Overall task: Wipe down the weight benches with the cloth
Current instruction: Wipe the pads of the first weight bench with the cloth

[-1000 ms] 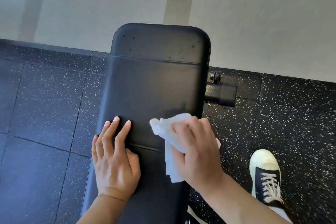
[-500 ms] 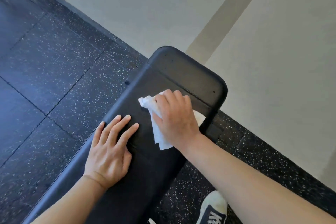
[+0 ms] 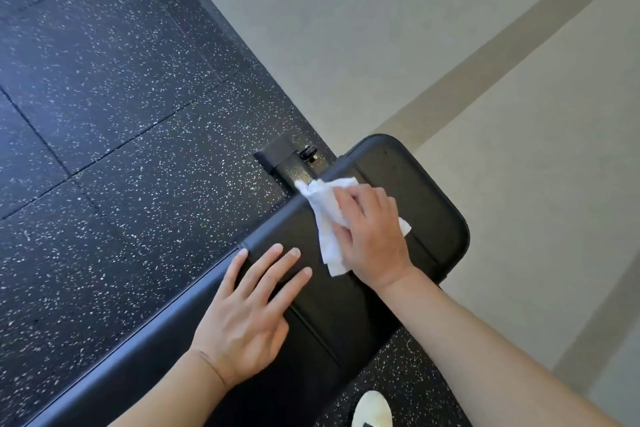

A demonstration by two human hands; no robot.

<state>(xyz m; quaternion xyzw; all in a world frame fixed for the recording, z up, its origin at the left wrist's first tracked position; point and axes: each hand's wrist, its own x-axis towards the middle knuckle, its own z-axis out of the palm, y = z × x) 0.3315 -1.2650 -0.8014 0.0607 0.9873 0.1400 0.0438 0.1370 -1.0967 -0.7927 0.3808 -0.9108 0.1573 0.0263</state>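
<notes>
A black padded weight bench (image 3: 429, 198) runs diagonally from the lower left to its rounded end at the right. My right hand (image 3: 372, 232) grips a crumpled white cloth (image 3: 323, 215) and presses it on the pad near the bench's left edge, close to the end. My left hand (image 3: 252, 308) rests flat on the pad nearer to me, fingers straight and spread, fingertips just short of the cloth.
Black speckled rubber floor tiles (image 3: 121, 114) fill the left. A pale wall (image 3: 450, 45) with a beige stripe stands behind the bench end. The bench's black foot bar (image 3: 277, 154) sticks out on the floor. My white shoe toe (image 3: 372, 409) shows at the bottom.
My right hand has slid the cloth across the pad toward the bench's left edge and further toward its end. The view has tilted and shifted. My left hand stays flat on the pad.
</notes>
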